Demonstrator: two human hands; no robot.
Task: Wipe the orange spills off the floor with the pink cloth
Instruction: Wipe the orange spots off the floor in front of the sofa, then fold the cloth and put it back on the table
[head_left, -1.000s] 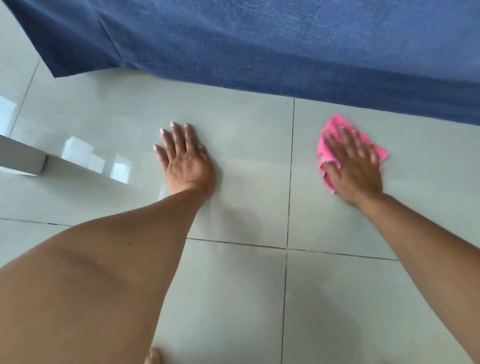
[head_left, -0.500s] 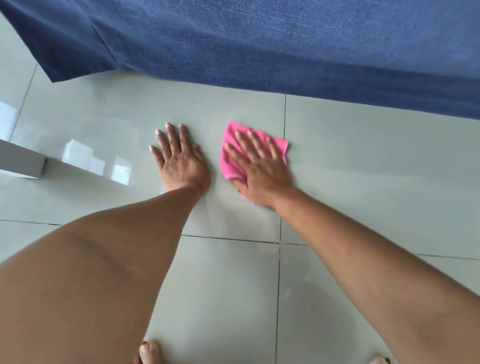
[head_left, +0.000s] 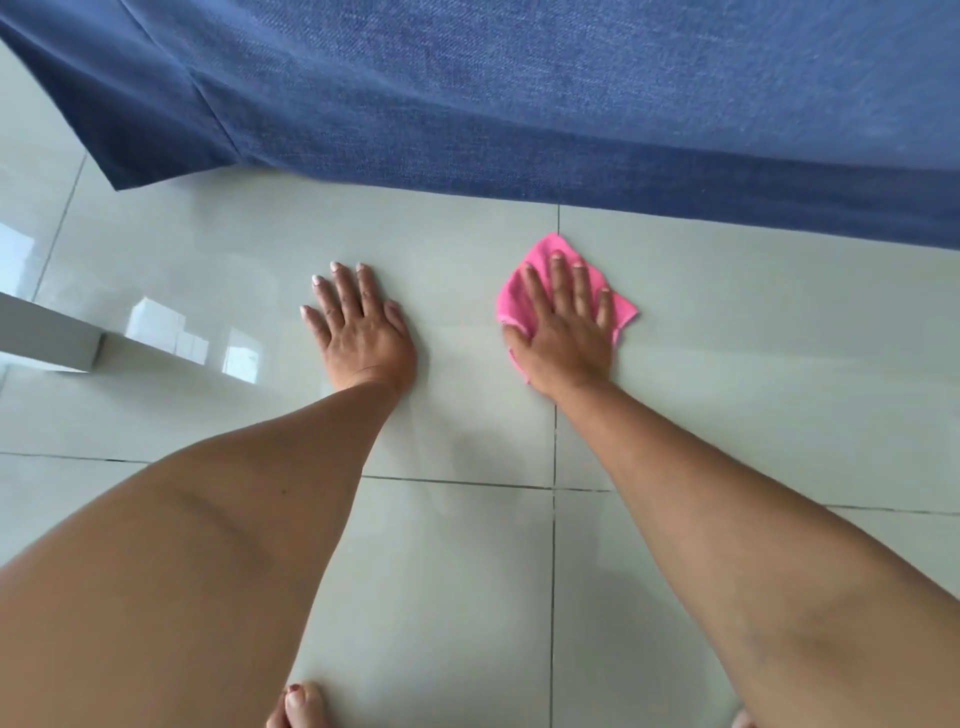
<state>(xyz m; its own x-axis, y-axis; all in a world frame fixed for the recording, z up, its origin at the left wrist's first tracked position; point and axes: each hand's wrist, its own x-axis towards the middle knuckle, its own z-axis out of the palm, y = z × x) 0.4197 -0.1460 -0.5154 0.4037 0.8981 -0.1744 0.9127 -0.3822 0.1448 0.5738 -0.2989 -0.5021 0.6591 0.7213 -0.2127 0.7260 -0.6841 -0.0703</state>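
The pink cloth (head_left: 519, 301) lies flat on the pale glossy floor tiles (head_left: 753, 338), across a grout line just in front of the blue fabric. My right hand (head_left: 563, 332) presses down on it with fingers spread, covering most of it. My left hand (head_left: 358, 327) rests flat on the floor to the left, fingers apart, holding nothing. No orange spill shows on the tiles around the cloth; a faint damp streak lies below the hands.
A large blue fabric (head_left: 519, 104) hangs across the top, its lower edge close behind the cloth. A white furniture edge (head_left: 47, 338) juts in at the left. My toes (head_left: 301, 706) show at the bottom.
My right hand slid the cloth from the far right to beside my left hand, then back a little to the right. The left hand stayed planted.
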